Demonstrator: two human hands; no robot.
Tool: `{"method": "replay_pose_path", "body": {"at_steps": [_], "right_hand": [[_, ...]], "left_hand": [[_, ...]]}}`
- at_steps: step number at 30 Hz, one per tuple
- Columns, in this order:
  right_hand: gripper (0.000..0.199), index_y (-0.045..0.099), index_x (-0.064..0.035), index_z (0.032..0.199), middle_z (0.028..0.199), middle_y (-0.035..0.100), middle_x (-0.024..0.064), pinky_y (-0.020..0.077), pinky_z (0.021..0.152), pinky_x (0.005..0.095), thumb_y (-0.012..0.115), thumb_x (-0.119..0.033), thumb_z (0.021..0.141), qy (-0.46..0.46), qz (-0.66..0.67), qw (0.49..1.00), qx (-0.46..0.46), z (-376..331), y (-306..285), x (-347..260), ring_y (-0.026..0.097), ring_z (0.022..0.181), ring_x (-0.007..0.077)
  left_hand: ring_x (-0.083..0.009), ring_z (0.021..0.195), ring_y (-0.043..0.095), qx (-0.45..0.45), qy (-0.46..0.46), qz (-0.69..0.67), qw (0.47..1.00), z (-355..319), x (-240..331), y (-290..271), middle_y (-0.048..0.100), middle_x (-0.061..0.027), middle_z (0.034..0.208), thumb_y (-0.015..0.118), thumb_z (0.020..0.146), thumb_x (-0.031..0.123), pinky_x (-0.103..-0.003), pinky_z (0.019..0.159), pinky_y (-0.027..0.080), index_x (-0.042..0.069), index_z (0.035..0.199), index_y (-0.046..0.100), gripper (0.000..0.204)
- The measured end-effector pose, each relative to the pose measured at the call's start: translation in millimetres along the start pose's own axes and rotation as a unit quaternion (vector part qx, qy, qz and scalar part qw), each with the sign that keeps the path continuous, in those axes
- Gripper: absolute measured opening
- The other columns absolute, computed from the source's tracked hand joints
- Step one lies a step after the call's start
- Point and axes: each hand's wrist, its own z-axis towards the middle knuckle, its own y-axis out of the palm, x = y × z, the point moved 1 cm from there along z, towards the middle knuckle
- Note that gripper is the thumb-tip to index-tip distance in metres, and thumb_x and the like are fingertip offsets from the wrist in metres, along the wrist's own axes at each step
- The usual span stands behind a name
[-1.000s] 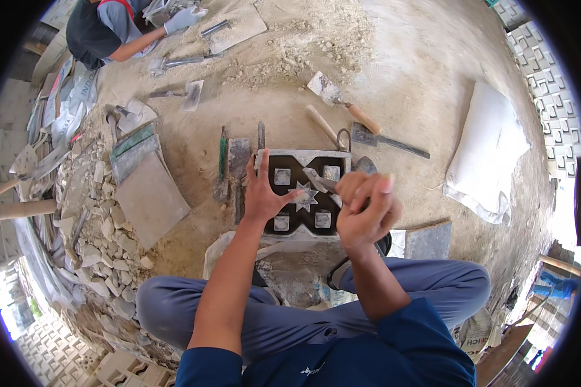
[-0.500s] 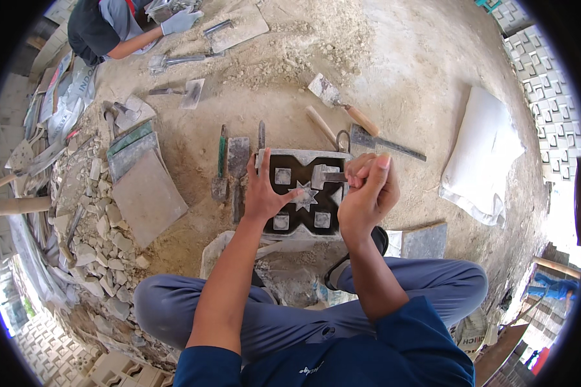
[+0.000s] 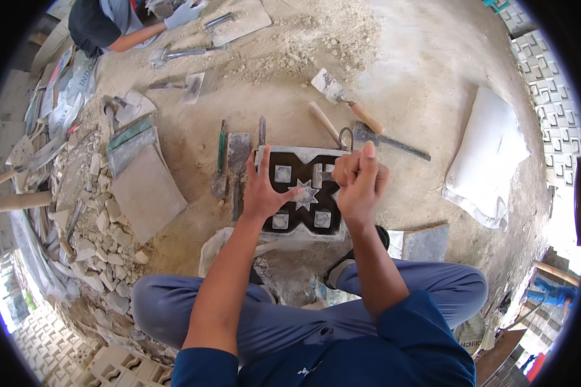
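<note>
A grey rectangular mould with a dark patterned recess, a star at its middle and squares in the corners, lies flat in front of my crossed legs. My left hand rests spread over the mould's left side, thumb reaching to the star. Above the right side, my right hand is closed round the handle of a small flat-bladed scraper, thumb up. Its grey blade points left, at the recess near the upper right square. Whether the blade touches the mould I cannot tell.
A green-edged tool and a dark flat bar lie to the left. Beyond the mould are a wooden-handled trowel and a pale stick. Rubble and boards lie left, folded sheeting right. A gloved co-worker's hand shows far left.
My right hand has turned, so its thumb points more upward and the scraper's blade looks narrower. My left hand stays in place. The co-worker's glove has shifted slightly right and away.
</note>
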Motion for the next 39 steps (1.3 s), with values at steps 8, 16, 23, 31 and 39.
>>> {"method": "replay_pose_path", "body": {"at_steps": [8,16,23,31,39], "right_hand": [[0.063,0.040,-0.0060,0.058,0.054,0.044,0.0001,0.0267,0.046,0.0303,0.036,-0.029,0.116,-0.024,-0.066,0.997,0.026,4,-6,8,0.034,0.049,0.0083],[0.060,0.043,-0.0071,0.060,0.052,0.041,0.0001,0.0259,0.045,0.0298,0.036,-0.029,0.116,-0.023,-0.102,0.994,0.022,3,4,8,0.035,0.047,0.0087],[0.060,0.039,-0.0097,0.058,0.052,0.044,0.0003,0.0278,0.046,0.0306,0.034,-0.029,0.115,-0.027,-0.169,0.984,0.051,8,11,1,0.036,0.048,0.0090],[0.056,0.038,-0.0100,0.061,0.054,0.044,0.0009,0.0272,0.046,0.0308,0.036,-0.027,0.115,-0.086,-0.181,0.980,0.009,-1,7,15,0.035,0.048,0.0103],[0.061,0.038,-0.0022,0.059,0.051,0.042,0.0024,0.0282,0.046,0.0330,0.040,-0.027,0.115,-0.038,0.011,0.997,0.063,-1,1,9,0.039,0.047,0.0119]], "left_hand": [[-0.0520,0.142,0.045,-0.002,0.009,-0.010,1.000,2,3,3,0.025,-0.0296,0.161,0.091,0.061,0.068,-0.059,0.103,0.054,0.023,0.168,0.019,0.137],[-0.0525,0.140,0.046,0.012,0.013,0.001,1.000,-2,-3,1,0.025,-0.0297,0.161,0.092,0.061,0.066,-0.058,0.102,0.055,0.024,0.168,0.019,0.136],[-0.0518,0.139,0.047,0.006,0.000,0.014,1.000,0,-2,-1,0.024,-0.0287,0.162,0.091,0.060,0.069,-0.057,0.103,0.054,0.026,0.168,0.018,0.137],[-0.0520,0.141,0.046,0.003,0.006,0.000,1.000,-6,0,-2,0.023,-0.0286,0.162,0.092,0.061,0.066,-0.059,0.103,0.053,0.026,0.168,0.019,0.136],[-0.0527,0.139,0.047,-0.007,-0.017,-0.007,1.000,-3,0,-5,0.025,-0.0285,0.161,0.093,0.061,0.063,-0.059,0.105,0.052,0.028,0.168,0.018,0.136]]}}
